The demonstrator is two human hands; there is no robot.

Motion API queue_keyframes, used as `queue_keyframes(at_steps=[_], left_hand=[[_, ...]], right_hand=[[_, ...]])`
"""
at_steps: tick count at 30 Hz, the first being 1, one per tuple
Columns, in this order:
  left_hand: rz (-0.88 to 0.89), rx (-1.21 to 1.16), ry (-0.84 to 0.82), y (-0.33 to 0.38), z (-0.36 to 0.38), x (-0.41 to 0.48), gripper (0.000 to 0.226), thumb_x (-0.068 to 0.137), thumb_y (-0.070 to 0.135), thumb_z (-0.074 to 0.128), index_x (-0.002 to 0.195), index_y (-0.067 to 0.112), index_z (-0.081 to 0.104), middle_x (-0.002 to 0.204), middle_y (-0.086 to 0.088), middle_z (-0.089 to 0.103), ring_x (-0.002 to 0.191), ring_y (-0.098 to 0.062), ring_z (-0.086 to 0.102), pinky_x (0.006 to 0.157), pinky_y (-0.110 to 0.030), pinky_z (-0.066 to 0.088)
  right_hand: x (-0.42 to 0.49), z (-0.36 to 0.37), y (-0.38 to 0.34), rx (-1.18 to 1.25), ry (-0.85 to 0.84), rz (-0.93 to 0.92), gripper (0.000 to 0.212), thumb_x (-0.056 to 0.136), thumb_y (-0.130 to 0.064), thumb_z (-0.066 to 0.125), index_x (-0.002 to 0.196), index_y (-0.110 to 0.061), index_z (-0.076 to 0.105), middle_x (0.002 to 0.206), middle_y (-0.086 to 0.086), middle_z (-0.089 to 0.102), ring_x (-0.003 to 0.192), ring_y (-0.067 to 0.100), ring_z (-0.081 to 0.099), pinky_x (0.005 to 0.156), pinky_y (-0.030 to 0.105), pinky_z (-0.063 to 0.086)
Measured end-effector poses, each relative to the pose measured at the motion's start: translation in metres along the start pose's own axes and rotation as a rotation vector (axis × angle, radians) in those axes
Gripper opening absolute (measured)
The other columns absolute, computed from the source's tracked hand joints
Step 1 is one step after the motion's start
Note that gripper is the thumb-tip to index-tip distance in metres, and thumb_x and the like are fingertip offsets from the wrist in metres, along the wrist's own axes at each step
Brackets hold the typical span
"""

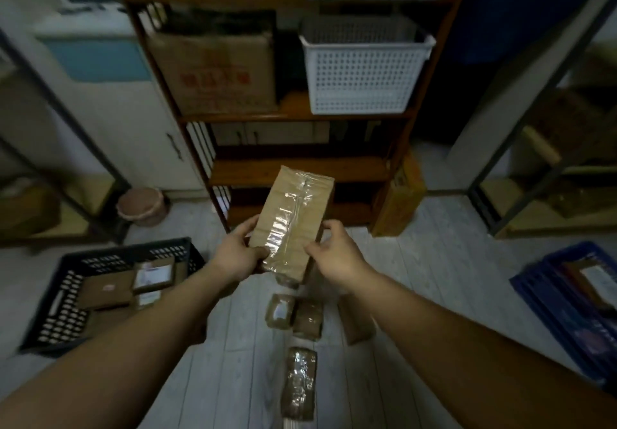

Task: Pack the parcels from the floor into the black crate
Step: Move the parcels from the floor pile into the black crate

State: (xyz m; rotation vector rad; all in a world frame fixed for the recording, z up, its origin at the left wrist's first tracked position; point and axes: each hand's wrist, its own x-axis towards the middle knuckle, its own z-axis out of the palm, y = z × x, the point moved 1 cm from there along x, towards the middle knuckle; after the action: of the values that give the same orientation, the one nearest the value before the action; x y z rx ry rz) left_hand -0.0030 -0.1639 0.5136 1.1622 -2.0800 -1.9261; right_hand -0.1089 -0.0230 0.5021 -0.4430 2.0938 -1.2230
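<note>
crate [127,255] left on floor [434,261], packed parcels [107,290] inside | loose parcels [302,318] centre floor, under held parcel [292,221] | second crate [547,285] right | shelf unit [293,174] ahead

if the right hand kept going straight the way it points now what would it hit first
The right hand points forward and to the left and grips the taped parcel, so the parcel is first in its line. Just past it, the left hand holds the opposite edge, seemingly at similar depth.

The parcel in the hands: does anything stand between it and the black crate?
Nothing visible does. The left hand and right hand hold the parcel in the air; the crate sits lower left, top open.
</note>
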Motion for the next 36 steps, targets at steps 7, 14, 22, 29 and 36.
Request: queue_keyframes(at_steps=[7,14,22,29,36], left_hand=[[0.042,0.184,0.018,0.048,-0.1,-0.075,0.062,0.086,-0.006,0.055,0.132,0.033,0.045,0.106,0.0,0.061,0.091,-0.019,0.063,0.073,-0.032,0.056],[0.176,-0.09,0.547,0.038,-0.24,-0.114,0.067,0.078,0.013,0.074,0.133,0.018,0.038,0.114,0.001,0.055,0.102,-0.017,0.058,0.069,-0.025,0.051],[0.152,-0.122,0.538,-0.02,-0.422,-0.154,0.063,0.087,0.013,0.063,0.142,0.024,0.036,0.127,-0.003,0.055,0.096,-0.017,0.061,0.081,-0.039,0.055],[0.056,-0.077,0.554,-0.053,-0.509,-0.149,0.07,0.089,0.013,0.06,0.148,0.021,0.023,0.14,-0.009,0.048,0.116,-0.026,0.056,0.094,-0.041,0.05],[0.012,0.007,0.489,-0.06,-0.549,-0.096,0.062,0.092,0.011,0.055,0.146,0.019,0.028,0.137,-0.009,0.051,0.113,-0.023,0.055,0.09,-0.034,0.049]], right_hand=[[-0.024,-0.001,-0.106,-0.129,0.035,-0.143,0.055,0.088,-0.029,0.065,0.138,-0.025,0.042,0.134,0.003,0.05,0.112,0.019,0.054,0.09,0.035,0.05],[-0.043,0.113,-0.186,-0.036,0.035,-0.158,0.017,0.095,-0.028,0.056,0.108,-0.023,0.048,0.108,0.003,0.061,0.093,0.02,0.063,0.085,0.039,0.055],[-0.063,0.304,-0.247,-0.219,-0.13,-0.266,0.049,0.092,-0.034,0.06,0.136,-0.025,0.042,0.126,0.004,0.058,0.105,0.023,0.062,0.084,0.039,0.056],[-0.057,0.396,-0.266,-0.354,-0.187,-0.258,0.052,0.09,-0.039,0.059,0.136,-0.022,0.041,0.119,0.005,0.062,0.105,0.022,0.061,0.09,0.043,0.053],[0.001,0.442,-0.28,-0.338,-0.201,-0.246,0.051,0.093,-0.03,0.058,0.138,-0.019,0.037,0.112,0.003,0.059,0.098,0.017,0.059,0.083,0.034,0.054]])
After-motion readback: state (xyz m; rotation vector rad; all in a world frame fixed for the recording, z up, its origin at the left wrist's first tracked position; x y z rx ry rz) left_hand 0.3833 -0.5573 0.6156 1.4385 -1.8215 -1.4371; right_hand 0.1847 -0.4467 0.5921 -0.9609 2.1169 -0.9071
